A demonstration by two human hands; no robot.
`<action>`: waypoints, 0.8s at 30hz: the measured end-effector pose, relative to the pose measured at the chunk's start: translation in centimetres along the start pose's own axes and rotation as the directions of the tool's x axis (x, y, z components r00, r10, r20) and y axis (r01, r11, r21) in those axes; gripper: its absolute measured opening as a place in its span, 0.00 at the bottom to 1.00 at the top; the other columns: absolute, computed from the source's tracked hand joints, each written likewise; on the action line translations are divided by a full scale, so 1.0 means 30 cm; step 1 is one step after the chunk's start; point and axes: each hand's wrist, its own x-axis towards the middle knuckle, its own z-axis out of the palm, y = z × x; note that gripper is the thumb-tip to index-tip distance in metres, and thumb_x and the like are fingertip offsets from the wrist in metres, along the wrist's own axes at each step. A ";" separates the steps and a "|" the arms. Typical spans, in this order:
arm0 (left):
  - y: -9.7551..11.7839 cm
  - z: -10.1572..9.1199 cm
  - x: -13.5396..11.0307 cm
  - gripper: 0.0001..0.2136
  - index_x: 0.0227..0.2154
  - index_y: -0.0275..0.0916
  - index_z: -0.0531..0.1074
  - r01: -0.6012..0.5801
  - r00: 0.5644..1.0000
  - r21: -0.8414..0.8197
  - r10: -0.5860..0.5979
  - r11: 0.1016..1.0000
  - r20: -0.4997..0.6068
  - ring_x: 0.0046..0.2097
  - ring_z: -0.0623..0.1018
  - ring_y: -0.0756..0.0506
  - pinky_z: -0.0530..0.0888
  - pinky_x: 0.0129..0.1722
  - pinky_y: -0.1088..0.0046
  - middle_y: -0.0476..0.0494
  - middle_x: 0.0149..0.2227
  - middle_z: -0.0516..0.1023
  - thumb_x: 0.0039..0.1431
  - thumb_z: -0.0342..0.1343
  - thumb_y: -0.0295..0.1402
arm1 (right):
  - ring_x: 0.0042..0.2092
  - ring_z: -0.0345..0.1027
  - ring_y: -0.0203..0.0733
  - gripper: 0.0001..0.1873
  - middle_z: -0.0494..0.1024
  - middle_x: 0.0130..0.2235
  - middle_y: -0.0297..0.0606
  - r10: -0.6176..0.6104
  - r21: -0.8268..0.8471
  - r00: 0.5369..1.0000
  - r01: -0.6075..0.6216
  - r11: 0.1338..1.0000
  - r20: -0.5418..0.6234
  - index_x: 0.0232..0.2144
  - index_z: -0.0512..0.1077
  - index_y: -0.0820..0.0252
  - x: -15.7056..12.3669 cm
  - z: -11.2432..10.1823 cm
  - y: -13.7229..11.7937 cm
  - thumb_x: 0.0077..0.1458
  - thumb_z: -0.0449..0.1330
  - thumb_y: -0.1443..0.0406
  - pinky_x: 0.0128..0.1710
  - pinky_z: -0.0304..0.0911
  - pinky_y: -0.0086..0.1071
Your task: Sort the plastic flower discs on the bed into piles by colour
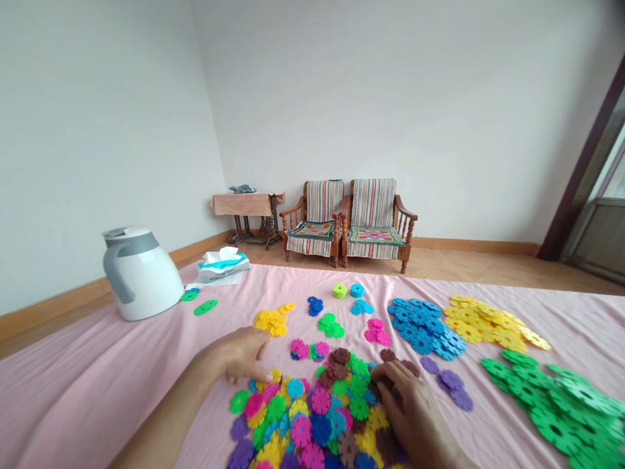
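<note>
A mixed heap of coloured plastic snowflake discs [312, 417] lies on the pink tablecloth [97, 384] in front of me. My left hand [239, 355] rests at the heap's upper left edge, fingers curled, fingertips touching a yellow disc [276, 375]. My right hand [415, 410] lies on the heap's right side, fingers bent down onto brown discs [339, 361]; whether it grips one is hidden. Sorted piles lie beyond: blue [424, 326], yellow [493, 322], green [556, 397], purple [446, 381].
A white kettle [139, 273] stands at the far left, a tissue pack [222, 266] behind it. Small piles of yellow [273, 319], green [331, 324], pink [377, 331] and blue [315, 305] discs dot the cloth. Two wooden chairs [349, 225] and a small table [247, 205] stand by the wall.
</note>
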 end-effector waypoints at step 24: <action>0.114 0.098 0.087 0.04 0.20 0.36 0.71 -0.436 0.850 -0.190 0.332 0.880 -0.409 0.28 0.72 0.48 0.66 0.27 0.78 0.50 0.22 0.73 0.45 0.52 0.30 | 0.39 0.71 0.43 0.11 0.76 0.33 0.37 -0.017 -0.002 0.999 0.017 1.000 -0.029 0.32 0.70 0.56 0.000 -0.011 -0.011 0.57 0.48 0.67 0.36 0.64 0.32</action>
